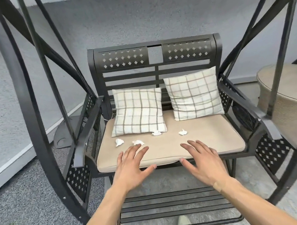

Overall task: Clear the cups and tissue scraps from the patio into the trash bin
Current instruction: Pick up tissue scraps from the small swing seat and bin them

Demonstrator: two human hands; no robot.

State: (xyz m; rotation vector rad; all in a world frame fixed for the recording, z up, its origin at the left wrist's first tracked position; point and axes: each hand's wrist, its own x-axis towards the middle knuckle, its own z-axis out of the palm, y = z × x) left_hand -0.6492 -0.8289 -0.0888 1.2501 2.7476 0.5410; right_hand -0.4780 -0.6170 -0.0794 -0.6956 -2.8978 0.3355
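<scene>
- Reaching over the beige seat cushion (210, 137) of the black metal swing bench (154, 56), the left hand (131, 167) is spread flat and empty.
- Two crumpled white tissue scraps (119, 142) (138, 142) lie just beyond its fingertips, one apparently touching.
- Two more scraps (156, 133) (182, 132) lie between and beyond both hands.
- The right hand (203, 163) is likewise splayed, holding nothing.
</scene>
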